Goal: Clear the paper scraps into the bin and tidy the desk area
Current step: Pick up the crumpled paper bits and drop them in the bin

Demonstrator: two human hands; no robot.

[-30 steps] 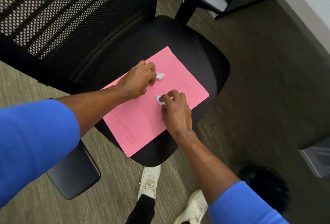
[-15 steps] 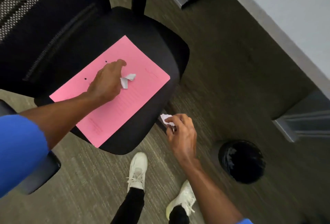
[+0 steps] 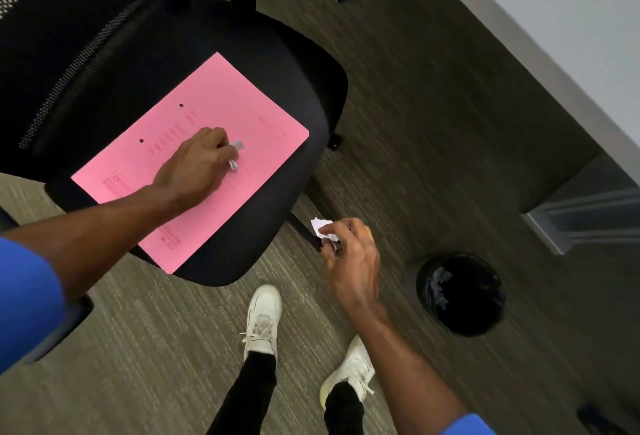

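L hand on pink sheet atop chair seat, fingers pinched on white scrap. R hand off seat edge, above floor, pinching 2nd scrap. Black bin to right, apart.

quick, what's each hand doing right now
Left hand: closed on a white paper scrap over the pink sheet.
Right hand: closed on another paper scrap, off the chair.

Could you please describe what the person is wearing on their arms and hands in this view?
Both arms wear bright blue sleeves pushed up above the forearms: the left sleeve and the right sleeve. The left hand and right hand are bare; no gloves, watch or rings are visible.
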